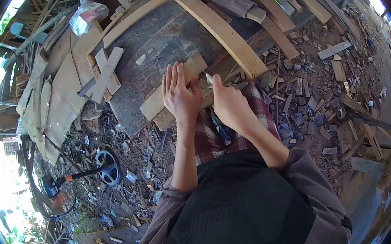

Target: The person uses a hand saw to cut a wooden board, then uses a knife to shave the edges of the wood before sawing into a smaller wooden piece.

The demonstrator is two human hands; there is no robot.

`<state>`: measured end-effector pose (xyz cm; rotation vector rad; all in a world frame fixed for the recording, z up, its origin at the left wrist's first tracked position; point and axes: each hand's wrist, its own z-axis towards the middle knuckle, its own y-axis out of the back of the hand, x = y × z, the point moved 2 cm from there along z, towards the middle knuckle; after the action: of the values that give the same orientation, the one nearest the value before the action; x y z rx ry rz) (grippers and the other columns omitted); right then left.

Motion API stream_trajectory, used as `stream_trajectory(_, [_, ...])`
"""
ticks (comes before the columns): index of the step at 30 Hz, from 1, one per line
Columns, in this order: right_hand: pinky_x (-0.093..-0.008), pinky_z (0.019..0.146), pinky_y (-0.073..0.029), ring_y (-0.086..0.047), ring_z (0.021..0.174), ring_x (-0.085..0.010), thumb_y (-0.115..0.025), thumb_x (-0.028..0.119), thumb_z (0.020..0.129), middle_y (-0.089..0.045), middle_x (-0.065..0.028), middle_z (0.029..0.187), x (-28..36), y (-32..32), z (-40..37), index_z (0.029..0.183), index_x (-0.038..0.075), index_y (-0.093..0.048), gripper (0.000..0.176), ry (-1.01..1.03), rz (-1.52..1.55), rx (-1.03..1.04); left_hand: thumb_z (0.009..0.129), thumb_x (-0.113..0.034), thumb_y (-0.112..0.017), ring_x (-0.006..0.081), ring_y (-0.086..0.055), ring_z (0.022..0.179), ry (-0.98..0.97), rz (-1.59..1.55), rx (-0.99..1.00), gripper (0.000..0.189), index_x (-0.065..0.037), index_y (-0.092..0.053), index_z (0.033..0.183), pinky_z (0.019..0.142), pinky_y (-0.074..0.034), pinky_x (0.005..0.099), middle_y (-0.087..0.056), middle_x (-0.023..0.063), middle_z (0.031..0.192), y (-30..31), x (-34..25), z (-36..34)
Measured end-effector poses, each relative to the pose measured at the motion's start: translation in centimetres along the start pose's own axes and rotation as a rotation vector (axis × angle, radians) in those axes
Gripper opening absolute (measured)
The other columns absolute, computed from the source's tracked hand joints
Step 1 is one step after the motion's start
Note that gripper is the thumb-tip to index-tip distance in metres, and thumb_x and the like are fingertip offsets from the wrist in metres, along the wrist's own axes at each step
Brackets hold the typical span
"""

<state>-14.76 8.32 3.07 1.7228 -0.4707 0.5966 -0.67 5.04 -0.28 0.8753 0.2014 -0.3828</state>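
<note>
A pale wooden board (153, 105) lies slantwise near the front edge of the dark worktop (130, 112). My left hand (181, 95) presses on it, fingers stretched out and the thumb apart. Close to its right, my right hand (229, 102) is closed round a thin-bladed tool (208, 78), whose handle is mostly hidden in the fist. The tool's narrow edge runs across the board near its far right end. Under the board, on the near side, another wood piece (164, 120) sticks out.
A long plank (219, 29) crosses the worktop on the right, and a curved strip (146, 13) lies at the back. Short offcuts (107, 71) sit at left. Wood scraps (308, 105) litter the ground. A wheel on a shaft (109, 168) lies at lower left.
</note>
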Motion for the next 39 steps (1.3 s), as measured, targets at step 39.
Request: stream_trajectory(39, [-0.0526, 0.054, -0.047, -0.063, 0.068, -0.0448, -0.051, 0.008, 0.096, -0.065, -0.0244, 0.076, -6.0, 0.1, -8.3, 0.112, 0.002, -0.045, 0.018, 0.2, 0.171, -0.399, 0.085, -0.019, -0.071, 0.0267, -0.063, 0.115, -0.097, 0.022, -0.115, 0.014, -0.004, -0.072, 0.088, 0.097, -0.05, 0.0394, -0.073, 0.0087, 0.104, 2.3, 3.6, 2.9])
